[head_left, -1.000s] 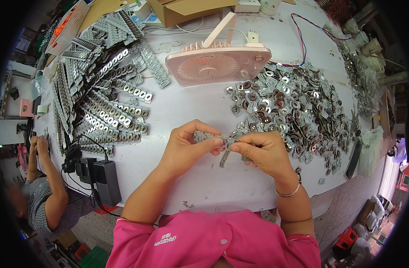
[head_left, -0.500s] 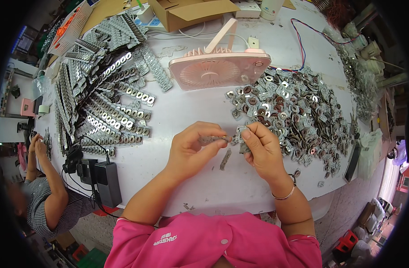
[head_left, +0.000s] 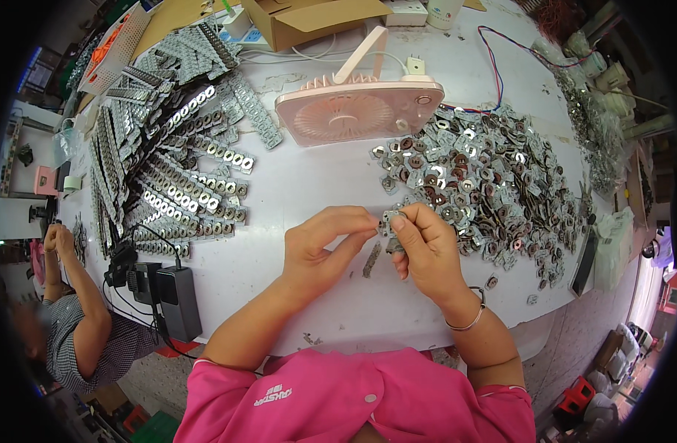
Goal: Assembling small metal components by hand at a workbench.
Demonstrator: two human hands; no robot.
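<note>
In the middle, over the white table, my two hands meet almost fingertip to fingertip. The thumb and forefinger of my right hand (head_left: 428, 251) pinch small grey metal pieces (head_left: 390, 221) with its other fingers curled below. Thumb and fingertips of my left hand (head_left: 320, 247) come together beside those pieces; what they hold, if anything, is too small to make out. Under the fingertips lies a narrow grey strip (head_left: 371, 261) on the table. To the right spreads a heap of small separate metal pieces with round brown or silvery centres (head_left: 493, 184).
Metal strips with rows of rings (head_left: 179, 196) are piled at left. A pink fan (head_left: 346, 118) stands ahead, a cardboard box (head_left: 309, 18) behind it. Black power units (head_left: 177, 303) with cables sit at the front left. Another person (head_left: 80, 317) works at far left.
The grey strip piece that showed in my left hand no longer shows there, and its fingertips have come closer together. My right hand has shifted slightly left with the metal pieces.
</note>
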